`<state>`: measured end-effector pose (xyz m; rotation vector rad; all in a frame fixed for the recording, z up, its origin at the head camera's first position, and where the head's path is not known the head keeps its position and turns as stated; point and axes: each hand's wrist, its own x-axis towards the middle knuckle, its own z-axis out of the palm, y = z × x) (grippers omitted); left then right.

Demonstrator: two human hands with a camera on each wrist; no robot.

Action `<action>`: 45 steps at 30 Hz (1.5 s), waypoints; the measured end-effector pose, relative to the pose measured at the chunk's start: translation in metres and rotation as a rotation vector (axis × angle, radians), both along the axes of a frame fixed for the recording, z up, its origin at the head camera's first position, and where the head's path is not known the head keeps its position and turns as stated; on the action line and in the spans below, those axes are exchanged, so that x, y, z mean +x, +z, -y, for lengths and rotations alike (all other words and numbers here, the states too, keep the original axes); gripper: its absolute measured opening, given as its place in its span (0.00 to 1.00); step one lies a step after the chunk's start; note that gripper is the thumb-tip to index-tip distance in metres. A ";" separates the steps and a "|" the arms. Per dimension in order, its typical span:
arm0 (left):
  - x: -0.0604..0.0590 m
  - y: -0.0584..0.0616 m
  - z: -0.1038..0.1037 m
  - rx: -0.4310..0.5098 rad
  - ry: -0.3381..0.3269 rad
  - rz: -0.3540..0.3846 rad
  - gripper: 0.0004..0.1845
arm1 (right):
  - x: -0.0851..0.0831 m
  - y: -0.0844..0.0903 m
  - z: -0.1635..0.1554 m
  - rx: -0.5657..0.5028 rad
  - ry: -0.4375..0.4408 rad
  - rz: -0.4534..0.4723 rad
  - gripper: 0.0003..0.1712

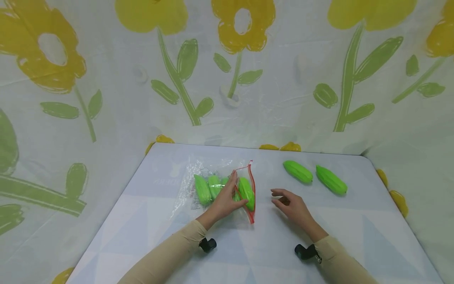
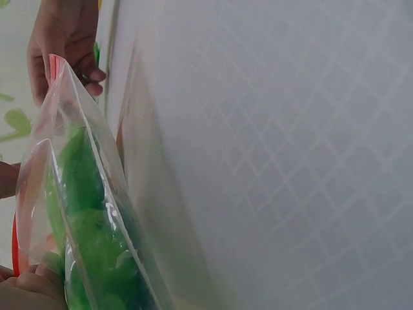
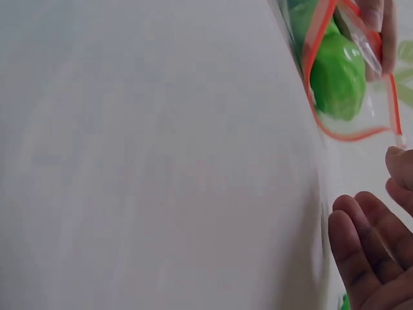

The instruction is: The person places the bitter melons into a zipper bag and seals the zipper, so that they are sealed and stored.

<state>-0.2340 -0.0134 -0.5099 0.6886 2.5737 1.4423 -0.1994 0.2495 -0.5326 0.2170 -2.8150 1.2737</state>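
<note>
Head view first: one clear zip bag [image 1: 216,189] with a red seal strip lies on the worktop [image 1: 142,228], and I count four green toy gourds inside it [image 1: 246,192], though the ones under the hand are hard to separate. Two more loose gourds [image 1: 298,171] sit side by side at the far right, well apart from the bag. The left hand [image 1: 227,203] rests on the bag, thumb and fingers pinching the plastic right at the red-edged mouth. The right hand [image 1: 292,205] is just beside the bag's mouth, not touching it, fingers relaxed and loosely spread, holding nothing. The loose gourds are beyond that hand, nearer to it than to the left.

Left wrist view: the bag [image 2: 71,194] fills the left side, stood up a bit off the worktop, with green gourds [image 2: 90,232] showing through the plastic. Left fingertips [image 2: 29,287] grip its lower edge. The right hand [image 2: 64,45] shows past the far end of the bag.

Right wrist view: the bag's red-rimmed mouth [image 3: 348,97] gapes open, one gourd [image 3: 335,74] right at the opening. The right fingers [image 3: 361,252] are straight and empty, near the mouth but clear of it.
</note>
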 end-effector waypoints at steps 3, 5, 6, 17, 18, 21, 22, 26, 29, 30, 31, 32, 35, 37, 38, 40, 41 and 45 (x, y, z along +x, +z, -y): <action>0.000 0.001 0.000 -0.012 0.006 -0.001 0.55 | 0.003 0.003 -0.012 0.016 -0.007 -0.031 0.23; 0.000 0.002 0.001 -0.018 0.009 -0.005 0.55 | 0.004 0.006 -0.019 0.017 -0.011 -0.049 0.23; 0.001 0.002 0.001 -0.019 0.009 -0.006 0.55 | 0.004 0.007 -0.023 0.019 -0.012 -0.057 0.23; 0.002 0.001 0.002 -0.017 0.001 -0.013 0.55 | -0.006 0.013 -0.057 0.062 -0.034 -0.119 0.23; 0.002 0.001 0.002 -0.017 -0.001 -0.019 0.55 | -0.007 0.013 -0.060 0.065 -0.037 -0.138 0.23; 0.001 0.001 0.002 -0.009 -0.006 -0.014 0.55 | -0.011 0.014 -0.068 0.076 -0.050 -0.195 0.22; 0.001 0.000 0.002 -0.005 -0.008 -0.010 0.55 | -0.013 0.014 -0.070 0.077 -0.057 -0.207 0.22; 0.001 0.000 0.001 0.002 -0.012 -0.006 0.55 | -0.019 0.015 -0.080 0.080 -0.080 -0.223 0.21; 0.001 0.000 0.001 0.002 -0.012 -0.007 0.56 | -0.025 0.017 -0.085 0.095 -0.091 -0.221 0.21; 0.001 0.001 0.001 0.002 -0.011 -0.005 0.56 | -0.026 0.017 -0.086 0.099 -0.091 -0.228 0.21; 0.001 0.001 0.001 0.003 -0.010 -0.001 0.56 | -0.028 0.018 -0.087 0.104 -0.093 -0.234 0.21; 0.001 0.001 0.001 0.002 -0.010 0.000 0.56 | -0.031 0.019 -0.088 0.101 -0.095 -0.248 0.21; 0.001 0.001 0.000 -0.001 -0.008 0.004 0.56 | -0.037 0.021 -0.091 0.102 -0.112 -0.290 0.20; 0.001 0.002 0.000 0.000 -0.009 0.002 0.55 | -0.042 0.021 -0.093 0.116 -0.133 -0.304 0.20; 0.001 0.002 0.000 0.001 -0.011 0.001 0.55 | -0.043 0.022 -0.094 0.126 -0.143 -0.308 0.20; 0.001 0.002 0.000 0.000 -0.012 0.000 0.55 | -0.046 0.022 -0.096 0.150 -0.152 -0.294 0.21; 0.001 0.002 0.000 0.002 -0.012 -0.001 0.56 | -0.047 0.022 -0.096 0.161 -0.151 -0.282 0.21; 0.002 0.002 0.000 0.001 -0.011 0.000 0.56 | -0.050 0.023 -0.098 0.182 -0.140 -0.195 0.24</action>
